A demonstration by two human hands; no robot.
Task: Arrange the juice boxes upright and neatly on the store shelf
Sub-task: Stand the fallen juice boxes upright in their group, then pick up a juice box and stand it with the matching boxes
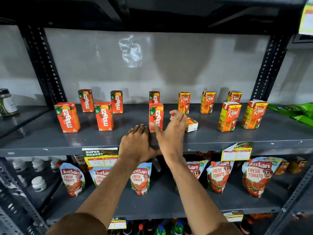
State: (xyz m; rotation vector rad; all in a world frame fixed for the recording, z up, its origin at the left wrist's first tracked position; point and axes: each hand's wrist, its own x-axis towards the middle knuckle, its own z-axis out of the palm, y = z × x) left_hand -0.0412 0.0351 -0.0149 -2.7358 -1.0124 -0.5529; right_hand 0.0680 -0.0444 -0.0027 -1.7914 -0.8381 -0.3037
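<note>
Several orange Maaza juice boxes (pixel 103 116) stand upright on the left and middle of the grey shelf (pixel 50 141). To the right stand several upright Real juice boxes (pixel 228 116). One Real box (pixel 192 124) lies on its side near the shelf's middle. My right hand (pixel 171 133) reaches over its left end with fingers curled onto it and thumb spread toward a front Maaza box (pixel 156 116); no closed grip shows. My left hand (pixel 137 145) rests palm down on the shelf's front edge and holds nothing.
Black perforated uprights (pixel 42 65) frame the bay. Green packets (pixel 298 112) lie at the far right, and a jar (pixel 7 102) stands on the neighbouring shelf at left. Price tags (pixel 100 156) hang from the front lip. Kissan tomato pouches (pixel 218 175) fill the shelf below.
</note>
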